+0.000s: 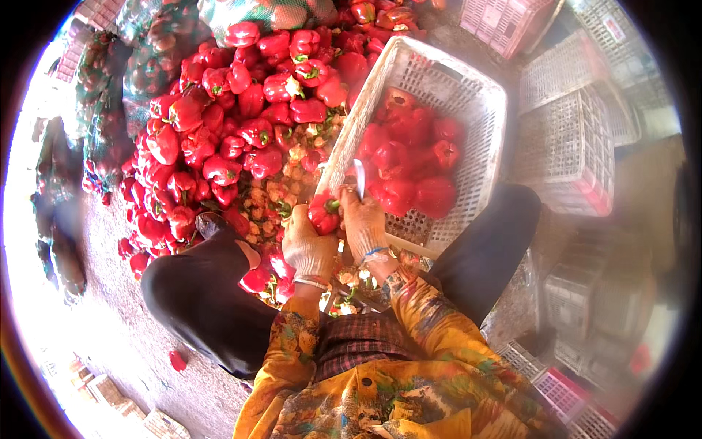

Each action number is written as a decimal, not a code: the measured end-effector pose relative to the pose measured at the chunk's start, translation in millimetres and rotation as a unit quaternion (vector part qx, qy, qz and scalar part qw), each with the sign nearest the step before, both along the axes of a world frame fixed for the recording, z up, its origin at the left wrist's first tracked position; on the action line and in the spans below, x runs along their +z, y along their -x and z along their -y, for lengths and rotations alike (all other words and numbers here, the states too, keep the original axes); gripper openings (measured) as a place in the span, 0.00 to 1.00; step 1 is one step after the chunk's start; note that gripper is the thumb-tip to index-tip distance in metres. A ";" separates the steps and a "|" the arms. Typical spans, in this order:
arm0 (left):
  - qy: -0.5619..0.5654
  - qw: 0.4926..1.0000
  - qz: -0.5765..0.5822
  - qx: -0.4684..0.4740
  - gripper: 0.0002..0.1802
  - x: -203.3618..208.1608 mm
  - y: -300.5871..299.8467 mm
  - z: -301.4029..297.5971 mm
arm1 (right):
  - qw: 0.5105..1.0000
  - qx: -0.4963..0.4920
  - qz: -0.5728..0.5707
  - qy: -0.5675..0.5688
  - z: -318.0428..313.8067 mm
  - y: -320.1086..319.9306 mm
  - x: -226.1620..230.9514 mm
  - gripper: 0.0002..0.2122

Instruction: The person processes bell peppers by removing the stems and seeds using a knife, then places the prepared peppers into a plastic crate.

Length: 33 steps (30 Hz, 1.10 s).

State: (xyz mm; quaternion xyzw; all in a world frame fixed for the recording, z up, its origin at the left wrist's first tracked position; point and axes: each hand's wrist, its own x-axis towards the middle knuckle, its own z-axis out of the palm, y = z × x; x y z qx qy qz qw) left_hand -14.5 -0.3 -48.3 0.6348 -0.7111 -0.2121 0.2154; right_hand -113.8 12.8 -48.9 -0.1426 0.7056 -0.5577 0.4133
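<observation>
A gloved left hand (306, 240) grasps a red pepper (319, 214) by the near-left corner of a white plastic crate (479, 121), while the gloved right hand (364, 224), just beside it, is closed around a knife (360, 178), blade pointing up. Inside the crate, glossy red peppers (417, 157) cluster; beyond its left edge, a large pepper heap (221, 170) covers the floor (117, 293).

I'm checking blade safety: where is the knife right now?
Near the centre of the head view, the knife is in the right hand, just right of the red pepper in the left hand, its blade seen against the white crate.
</observation>
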 end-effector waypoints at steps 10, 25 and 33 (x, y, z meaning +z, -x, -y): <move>-0.076 0.994 0.075 -0.016 0.33 13.2 9.8 9.1 | 0.934 -0.293 0.181 0.095 -6.4 38.6 29.6 0.16; -0.278 0.752 -0.578 -0.150 0.23 86.8 16.7 95.9 | 0.961 0.154 0.200 0.114 -72.4 75.7 86.8 0.17; -0.278 0.844 -0.438 0.136 0.05 -40.3 -11.3 157.7 | 0.908 0.315 -0.272 0.046 -44.0 24.2 43.8 0.14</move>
